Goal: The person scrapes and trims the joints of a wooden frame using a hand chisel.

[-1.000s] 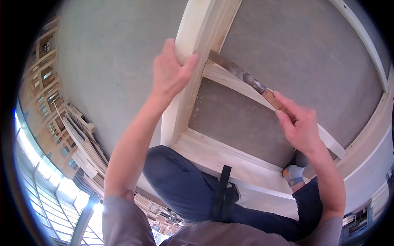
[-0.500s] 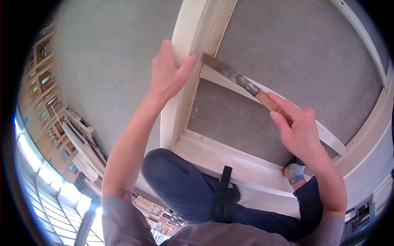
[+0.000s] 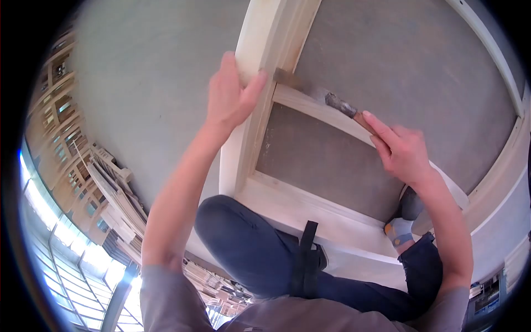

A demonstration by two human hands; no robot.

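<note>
My left hand (image 3: 228,97) clasps a thick pale wooden rail (image 3: 257,39), with the thumb on its inner side; the other fingers are partly hidden. My right hand (image 3: 401,152) grips the wooden handle of what looks like a chisel (image 3: 344,105), with a dark metal socket. Its wide blade is smeared by motion and points left, its tip near the inner side of the rail. Below the blade, a narrower wooden crosspiece (image 3: 315,109) meets the rail. Whether the blade touches the wood I cannot tell.
Grey panels (image 3: 326,157) lie inside the frame. My bent knee (image 3: 232,227) is close to the frame's near bar (image 3: 298,207), and a foot in a patterned sock (image 3: 399,229) rests by its right end. Wooden pieces (image 3: 108,188) are stacked at the left.
The chisel's handle end has shifted slightly right and its blade now blurs. My left hand stays on the rail. The whole view has moved a little.
</note>
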